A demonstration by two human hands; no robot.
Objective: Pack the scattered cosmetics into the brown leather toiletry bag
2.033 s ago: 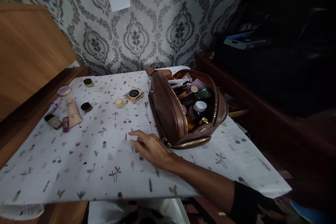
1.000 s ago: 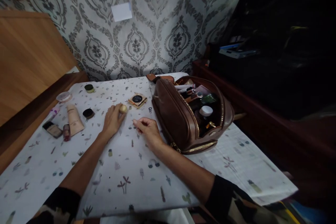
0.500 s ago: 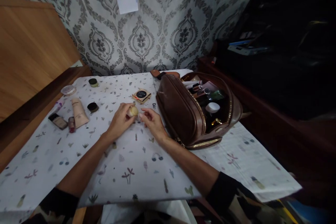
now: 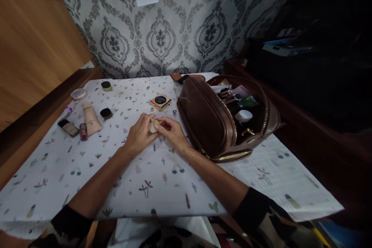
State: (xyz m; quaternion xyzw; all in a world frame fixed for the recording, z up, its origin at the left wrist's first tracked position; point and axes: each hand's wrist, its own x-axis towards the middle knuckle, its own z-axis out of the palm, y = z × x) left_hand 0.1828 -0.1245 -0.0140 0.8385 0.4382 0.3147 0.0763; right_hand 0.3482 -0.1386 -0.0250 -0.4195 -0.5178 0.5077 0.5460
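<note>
My left hand and my right hand meet over the middle of the patterned tablecloth. Between their fingertips sits a small round cream-coloured jar, gripped by both hands. Just to the right stands an open brown leather cosmetic bag with gold zips, packed with bottles and tubes. A square gold compact with a dark round lid lies just beyond my hands.
At the table's left lie a beige tube, a small black-lidded pot, a flat palette, a small red bottle, a clear round case and a green-lidded jar. A wooden panel stands left, dark furniture right.
My left hand came in, picked the cream jar off the cloth and carried it toward me. My right hand left the cloth beside the bag and closed on the jar too.
</note>
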